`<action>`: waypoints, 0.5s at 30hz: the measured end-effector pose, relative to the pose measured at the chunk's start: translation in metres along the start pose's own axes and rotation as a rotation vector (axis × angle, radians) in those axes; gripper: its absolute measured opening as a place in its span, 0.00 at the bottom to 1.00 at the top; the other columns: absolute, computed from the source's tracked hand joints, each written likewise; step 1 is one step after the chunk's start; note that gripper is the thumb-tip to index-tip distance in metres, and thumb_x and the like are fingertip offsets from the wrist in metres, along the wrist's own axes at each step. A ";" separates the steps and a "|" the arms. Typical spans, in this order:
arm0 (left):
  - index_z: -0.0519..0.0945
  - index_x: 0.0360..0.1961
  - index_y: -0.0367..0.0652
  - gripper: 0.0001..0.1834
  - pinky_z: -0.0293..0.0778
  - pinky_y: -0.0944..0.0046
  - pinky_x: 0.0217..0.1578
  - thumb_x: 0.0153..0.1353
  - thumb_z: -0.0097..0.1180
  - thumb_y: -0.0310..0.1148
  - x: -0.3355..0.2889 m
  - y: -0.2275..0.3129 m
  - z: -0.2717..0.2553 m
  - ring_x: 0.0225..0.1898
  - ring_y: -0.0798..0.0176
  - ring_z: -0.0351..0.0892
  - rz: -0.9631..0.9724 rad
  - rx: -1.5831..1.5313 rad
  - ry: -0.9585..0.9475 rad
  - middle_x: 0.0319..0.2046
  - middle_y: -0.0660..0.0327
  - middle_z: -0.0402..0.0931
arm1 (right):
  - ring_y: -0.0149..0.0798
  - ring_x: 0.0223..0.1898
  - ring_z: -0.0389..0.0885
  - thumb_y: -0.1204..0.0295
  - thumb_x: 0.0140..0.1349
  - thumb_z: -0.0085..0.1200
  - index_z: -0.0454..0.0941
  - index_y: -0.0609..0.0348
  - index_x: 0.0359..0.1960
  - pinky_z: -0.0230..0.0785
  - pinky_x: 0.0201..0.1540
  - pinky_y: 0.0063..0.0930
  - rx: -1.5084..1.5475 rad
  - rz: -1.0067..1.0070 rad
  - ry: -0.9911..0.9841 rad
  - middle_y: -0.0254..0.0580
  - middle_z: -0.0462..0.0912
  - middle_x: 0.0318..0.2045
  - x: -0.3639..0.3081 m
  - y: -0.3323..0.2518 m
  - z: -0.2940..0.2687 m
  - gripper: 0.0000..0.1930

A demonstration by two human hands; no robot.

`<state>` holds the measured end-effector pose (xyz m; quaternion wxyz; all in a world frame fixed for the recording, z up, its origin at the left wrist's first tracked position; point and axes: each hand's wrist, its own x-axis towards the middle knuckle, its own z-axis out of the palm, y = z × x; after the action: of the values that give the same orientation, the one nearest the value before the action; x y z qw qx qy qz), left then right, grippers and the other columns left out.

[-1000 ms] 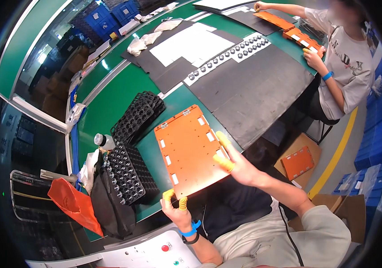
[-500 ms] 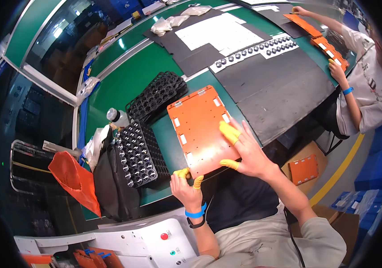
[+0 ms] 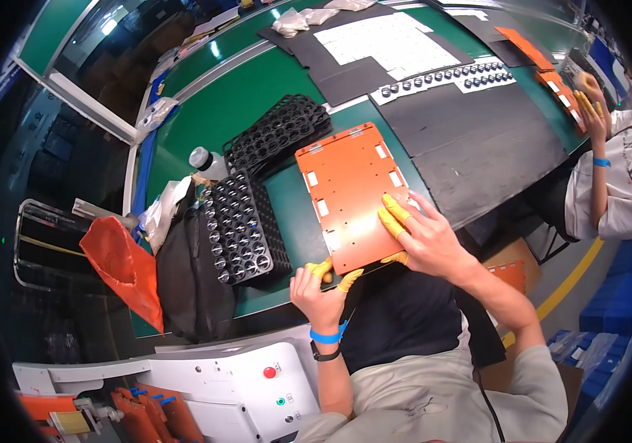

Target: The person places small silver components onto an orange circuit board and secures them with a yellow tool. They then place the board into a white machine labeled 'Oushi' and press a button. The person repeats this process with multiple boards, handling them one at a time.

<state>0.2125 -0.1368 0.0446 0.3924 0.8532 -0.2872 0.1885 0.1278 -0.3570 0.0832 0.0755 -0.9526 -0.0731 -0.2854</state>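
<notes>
A flat orange panel [image 3: 353, 214] with small holes, white pads along its sides and metal clips at its far end lies on the green bench, at the near edge. My left hand [image 3: 320, 294], yellow covers on its fingertips, pinches the panel's near left corner. Over the near right part, the fingers of my right hand [image 3: 434, 240] rest on the top face. Its thumb, partly hidden, is at the near edge. Left of the panel stands a black tray [image 3: 238, 229] filled with round black parts.
Behind the tray are black perforated trays [image 3: 279, 133] and a clear bottle [image 3: 207, 162]. Dark mats [image 3: 478, 148] and a row of small black parts [image 3: 441, 77] lie to the right. A co-worker handles orange panels [image 3: 563, 100] at far right. An orange bag [image 3: 124, 266] hangs at left.
The view has shifted, moving the bench up and right in the picture. My right hand's fingers have drawn closer together on the panel. The co-worker's hands have come together near their panel.
</notes>
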 end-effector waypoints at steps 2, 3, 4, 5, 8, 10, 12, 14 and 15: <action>0.82 0.25 0.43 0.25 0.64 0.58 0.30 0.36 0.80 0.50 -0.002 -0.001 -0.003 0.25 0.58 0.70 0.008 0.033 -0.014 0.20 0.65 0.69 | 0.55 0.60 0.77 0.72 0.48 0.56 0.80 0.70 0.49 0.60 0.70 0.51 -0.050 -0.050 0.062 0.57 0.81 0.53 0.013 0.003 -0.010 0.24; 0.82 0.25 0.43 0.25 0.64 0.58 0.29 0.36 0.79 0.51 -0.003 -0.003 -0.003 0.25 0.58 0.71 0.009 0.047 -0.011 0.20 0.66 0.69 | 0.51 0.54 0.81 0.70 0.50 0.60 0.82 0.68 0.46 0.64 0.67 0.51 -0.117 -0.101 0.066 0.53 0.83 0.49 0.029 0.005 -0.025 0.21; 0.82 0.24 0.42 0.25 0.65 0.58 0.29 0.34 0.80 0.49 -0.005 -0.009 0.000 0.25 0.58 0.70 0.037 0.044 0.038 0.20 0.65 0.69 | 0.50 0.50 0.84 0.67 0.51 0.63 0.82 0.65 0.45 0.67 0.65 0.51 -0.018 -0.113 0.116 0.51 0.84 0.46 0.042 0.010 -0.032 0.20; 0.83 0.24 0.42 0.25 0.65 0.58 0.29 0.35 0.80 0.49 -0.006 -0.010 -0.004 0.25 0.58 0.70 0.037 0.064 0.055 0.20 0.64 0.70 | 0.48 0.46 0.86 0.63 0.52 0.66 0.83 0.63 0.45 0.70 0.62 0.51 0.091 -0.132 0.168 0.48 0.85 0.43 0.058 0.017 -0.039 0.20; 0.83 0.25 0.42 0.25 0.65 0.58 0.30 0.35 0.80 0.49 -0.006 -0.010 0.001 0.25 0.57 0.70 0.054 0.043 0.049 0.20 0.64 0.70 | 0.39 0.38 0.87 0.61 0.55 0.69 0.83 0.61 0.45 0.76 0.54 0.40 0.368 0.151 0.304 0.43 0.87 0.38 0.105 0.046 -0.057 0.21; 0.83 0.25 0.42 0.24 0.64 0.58 0.30 0.35 0.80 0.48 -0.006 -0.007 0.000 0.25 0.57 0.70 0.044 0.042 0.045 0.18 0.65 0.69 | 0.29 0.38 0.84 0.64 0.61 0.66 0.82 0.65 0.47 0.76 0.50 0.30 0.869 0.426 0.370 0.38 0.87 0.36 0.133 0.066 -0.040 0.18; 0.83 0.25 0.42 0.24 0.64 0.58 0.30 0.36 0.80 0.48 -0.005 -0.002 0.003 0.25 0.58 0.69 0.044 0.007 0.034 0.18 0.65 0.68 | 0.26 0.37 0.82 0.63 0.65 0.64 0.81 0.66 0.49 0.76 0.44 0.27 1.104 0.615 0.372 0.38 0.87 0.37 0.150 0.097 -0.005 0.19; 0.84 0.26 0.42 0.23 0.64 0.58 0.30 0.36 0.80 0.47 -0.004 -0.003 0.003 0.25 0.59 0.69 0.059 0.001 0.038 0.18 0.65 0.68 | 0.28 0.38 0.81 0.62 0.66 0.62 0.79 0.69 0.52 0.75 0.41 0.27 1.011 0.690 0.318 0.41 0.87 0.39 0.154 0.118 0.036 0.22; 0.84 0.25 0.42 0.23 0.64 0.58 0.29 0.37 0.80 0.47 -0.004 -0.005 0.001 0.25 0.59 0.68 0.056 0.002 0.031 0.18 0.65 0.68 | 0.28 0.39 0.81 0.62 0.67 0.62 0.78 0.71 0.53 0.74 0.41 0.26 0.951 0.677 0.301 0.43 0.87 0.39 0.159 0.117 0.045 0.23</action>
<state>0.2127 -0.1340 0.0393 0.3904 0.8423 -0.3045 0.2128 0.3040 -0.4484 0.1224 0.5896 -0.7337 0.1263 -0.3133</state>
